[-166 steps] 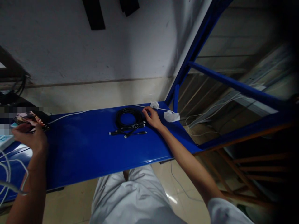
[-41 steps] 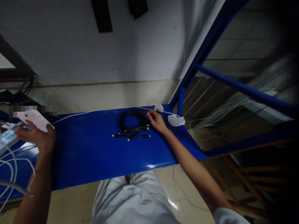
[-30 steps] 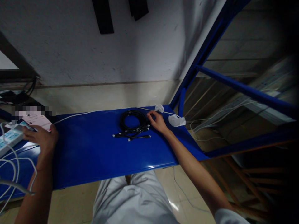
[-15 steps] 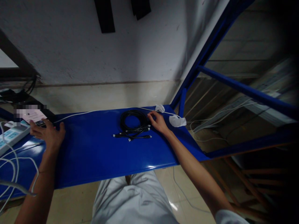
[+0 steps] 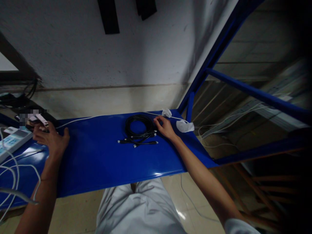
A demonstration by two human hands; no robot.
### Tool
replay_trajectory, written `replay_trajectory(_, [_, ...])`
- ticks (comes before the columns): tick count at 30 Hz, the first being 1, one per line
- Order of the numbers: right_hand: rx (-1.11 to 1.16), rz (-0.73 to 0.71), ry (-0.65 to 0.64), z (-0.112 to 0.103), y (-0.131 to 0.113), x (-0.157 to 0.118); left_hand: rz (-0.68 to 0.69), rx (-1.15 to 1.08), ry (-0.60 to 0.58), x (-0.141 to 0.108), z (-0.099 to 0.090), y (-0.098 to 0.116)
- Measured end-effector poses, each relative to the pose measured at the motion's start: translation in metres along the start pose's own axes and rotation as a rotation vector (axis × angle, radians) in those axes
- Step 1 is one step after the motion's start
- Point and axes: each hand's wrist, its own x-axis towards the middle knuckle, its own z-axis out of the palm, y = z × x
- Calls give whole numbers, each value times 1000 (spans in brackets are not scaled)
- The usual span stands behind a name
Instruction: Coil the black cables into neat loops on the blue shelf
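At the far left my left hand is open, its fingers spread and the thumb held apart. Its fingertips reach over a phone with a lit screen, partly blurred out; contact is hard to make out. My right hand rests on the blue table just right of a coil of black cables. Its fingers are loosely curled with a gap at the thumb, and nothing shows in them. Several cable ends with silvery plugs lie at the front of the coil, close to that hand.
A white power strip and looped white cords lie at the left of the blue table. Two crumpled white pieces sit right of my right hand. A white cable runs along the back edge. Blue frame bars rise at right.
The phone's lit screen has tilted and shows narrower beyond my left fingers. My left hand has shifted very slightly right. The right hand and the cable coil stay in place.
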Motion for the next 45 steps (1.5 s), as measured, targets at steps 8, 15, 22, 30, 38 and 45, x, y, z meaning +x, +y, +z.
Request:
replay_trajectory(8, [11,-7,7,-1,-1,0,62,-27,10,1,-1,4])
replay_trajectory(15, [7,8,3,0,1,-1,105,-51,-28,1,3,10])
replay_trajectory(22, [9,1,8,1,4,0,181,-57,-12,2,7,9])
replay_trajectory(30, [5,5,16,0,1,1,172,-66,-32,2,8,9])
replay_trajectory(38, [-58,-47,-30,-5,-1,-1,183,-97,-37,4,13,19])
replay_trajectory(45, [-77,-181,-108,-10,-13,-6,243,-156,-84,-1,17,45])
